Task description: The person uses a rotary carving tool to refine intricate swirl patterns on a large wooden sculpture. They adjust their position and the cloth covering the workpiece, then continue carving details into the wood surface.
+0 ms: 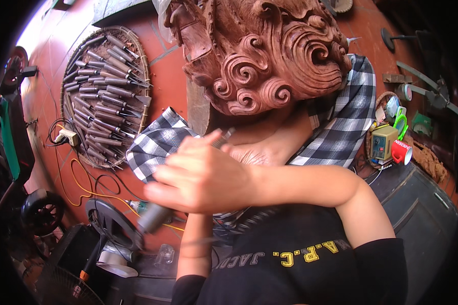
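Right hand (203, 175) curled round a grey tool (155, 217), thick end down-left; motion blur there. Left forearm (194, 249) runs up behind it; left hand mostly hidden, can't tell its grip. Bare foot (280, 138) next, then the carving (269, 66), ahead of both hands. Chisels (107, 96) off left.

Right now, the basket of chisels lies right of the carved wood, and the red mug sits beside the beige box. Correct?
No: the head view shows the basket left of the carved wood. The red mug sits beside the beige box.
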Motion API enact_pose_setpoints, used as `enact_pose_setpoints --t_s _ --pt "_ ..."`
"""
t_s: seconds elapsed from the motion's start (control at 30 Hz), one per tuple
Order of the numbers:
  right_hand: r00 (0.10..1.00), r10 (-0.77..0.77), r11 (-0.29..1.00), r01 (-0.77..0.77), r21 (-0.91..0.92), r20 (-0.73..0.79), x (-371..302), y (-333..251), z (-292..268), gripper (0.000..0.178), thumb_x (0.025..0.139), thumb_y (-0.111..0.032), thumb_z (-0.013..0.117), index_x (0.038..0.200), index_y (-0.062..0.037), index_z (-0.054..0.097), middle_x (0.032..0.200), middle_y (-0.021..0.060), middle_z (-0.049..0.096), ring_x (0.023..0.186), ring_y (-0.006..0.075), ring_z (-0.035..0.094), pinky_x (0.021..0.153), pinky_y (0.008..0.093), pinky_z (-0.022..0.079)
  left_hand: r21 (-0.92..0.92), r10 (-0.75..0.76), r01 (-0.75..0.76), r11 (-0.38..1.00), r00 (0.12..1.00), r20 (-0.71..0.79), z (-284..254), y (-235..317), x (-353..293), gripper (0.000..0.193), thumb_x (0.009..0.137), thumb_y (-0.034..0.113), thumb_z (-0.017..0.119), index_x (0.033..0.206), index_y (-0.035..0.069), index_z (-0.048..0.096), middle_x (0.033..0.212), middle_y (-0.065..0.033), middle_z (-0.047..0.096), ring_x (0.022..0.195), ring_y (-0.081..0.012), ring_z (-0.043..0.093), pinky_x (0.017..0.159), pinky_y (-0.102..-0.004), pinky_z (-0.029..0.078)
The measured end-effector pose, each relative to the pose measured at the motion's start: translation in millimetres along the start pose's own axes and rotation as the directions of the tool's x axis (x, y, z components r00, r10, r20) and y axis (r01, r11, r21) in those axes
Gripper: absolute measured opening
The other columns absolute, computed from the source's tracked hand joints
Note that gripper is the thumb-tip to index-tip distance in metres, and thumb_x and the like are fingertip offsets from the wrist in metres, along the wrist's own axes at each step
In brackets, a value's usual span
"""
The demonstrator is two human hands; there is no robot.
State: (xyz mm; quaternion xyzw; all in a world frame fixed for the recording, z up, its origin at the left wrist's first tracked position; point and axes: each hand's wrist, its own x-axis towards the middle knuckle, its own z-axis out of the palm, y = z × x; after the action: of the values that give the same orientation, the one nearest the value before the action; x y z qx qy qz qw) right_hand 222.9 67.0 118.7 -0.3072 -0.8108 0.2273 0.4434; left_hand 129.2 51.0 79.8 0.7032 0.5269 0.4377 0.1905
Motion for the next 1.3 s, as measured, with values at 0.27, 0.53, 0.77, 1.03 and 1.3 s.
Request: enact_pose_setpoints --t_s 0.27,0.53,0.77,1.03,1.3 --pt "0.971 0.214 0.946 -0.178 -0.271 0.111 52.9 49.3 22.8 0.018 0.084 -0.025 0.063 0.082 -0.0066 0.059 0.07 0.011 0.066 0.063 0.0269 0.07 0.055 0.0388 0.056 -0.007 -0.23 0.235 0.972 0.955 0.185 32.2 -41.5 41.7 0.032 0.086 0.022 0.069 0.111 0.003 0.066 0.115 -0.0072 0.064 0.111 -0.0176 0.059 0.096 -0.0311 0.045" --pt "0.939 0.312 0.918 -0.258 -0.302 0.144 66.3 67.0 20.9 0.045 0.07 -0.05 0.076 0.078 -0.0066 0.065 0.067 0.01 0.068 0.069 0.0265 0.072 0.059 0.0369 0.057 -0.098 -0.284 0.303 0.948 0.943 0.174 43.2 -48.7 41.7 0.031 0.083 0.02 0.069 0.109 0.003 0.067 0.107 -0.0064 0.064 0.103 -0.0174 0.06 0.088 -0.0305 0.046" --pt "0.916 0.35 0.897 -0.267 -0.352 0.197 65.1 75.4 22.3 0.043 0.069 -0.047 0.077 0.081 -0.0071 0.069 0.072 0.0107 0.07 0.073 0.027 0.072 0.063 0.0377 0.058 -0.143 -0.286 0.31 0.94 0.943 0.168 51.4 -51.5 45.6 0.03 0.081 0.017 0.07 0.107 0.003 0.068 0.1 -0.0058 0.064 0.095 -0.0172 0.06 0.081 -0.0299 0.047" --pt "0.916 0.365 0.882 -0.283 -0.378 0.166 59.3 80.5 26.2 0.04 0.069 -0.044 0.078 0.081 -0.0072 0.069 0.071 0.0113 0.069 0.072 0.0274 0.072 0.062 0.0384 0.058 -0.179 -0.285 0.309 0.934 0.947 0.15 54.5 -51.8 44.4 0.028 0.078 0.014 0.07 0.105 0.003 0.069 0.093 -0.005 0.064 0.086 -0.0171 0.061 0.074 -0.0293 0.047" --pt "0.88 0.434 0.88 -0.369 -0.299 0.191 54.3 70.3 28.0 0.038 0.07 -0.041 0.079 0.082 -0.0065 0.068 0.072 0.0133 0.069 0.071 0.0301 0.072 0.061 0.0392 0.057 -0.215 -0.273 0.294 0.931 0.954 0.122 49.0 -48.3 38.6 0.028 0.076 0.011 0.07 0.102 0.003 0.07 0.085 -0.0043 0.063 0.078 -0.0169 0.062 0.066 -0.0287 0.048"
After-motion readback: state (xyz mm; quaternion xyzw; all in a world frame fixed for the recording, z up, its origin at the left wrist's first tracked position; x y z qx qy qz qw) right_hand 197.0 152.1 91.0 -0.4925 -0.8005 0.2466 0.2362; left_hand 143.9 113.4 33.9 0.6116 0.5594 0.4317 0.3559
